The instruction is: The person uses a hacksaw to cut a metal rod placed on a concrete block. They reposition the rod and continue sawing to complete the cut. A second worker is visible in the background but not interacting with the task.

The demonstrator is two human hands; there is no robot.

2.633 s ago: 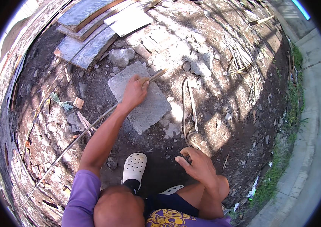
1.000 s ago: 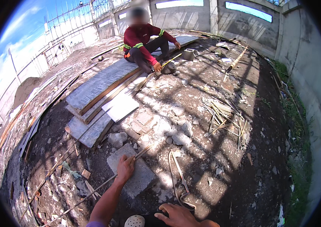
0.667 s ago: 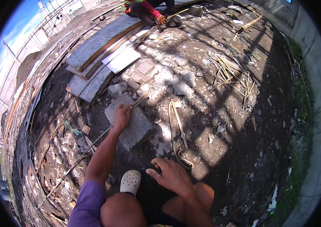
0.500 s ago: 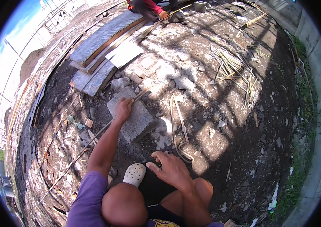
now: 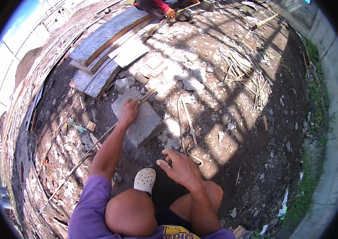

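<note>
Our left hand clamps thin rods over a concrete block; our right hand, apart, hangs with fingers loosely parted near a hacksaw

Concrete block, on ground; sticks, crosswise over block; rock, just behind block; stacked boards, farther behind, left; panel, overlapping boards; hacksaw, on ground, right of block; stick pile, behind hacksaw, farther right; wall, far right, beyond grass
</note>
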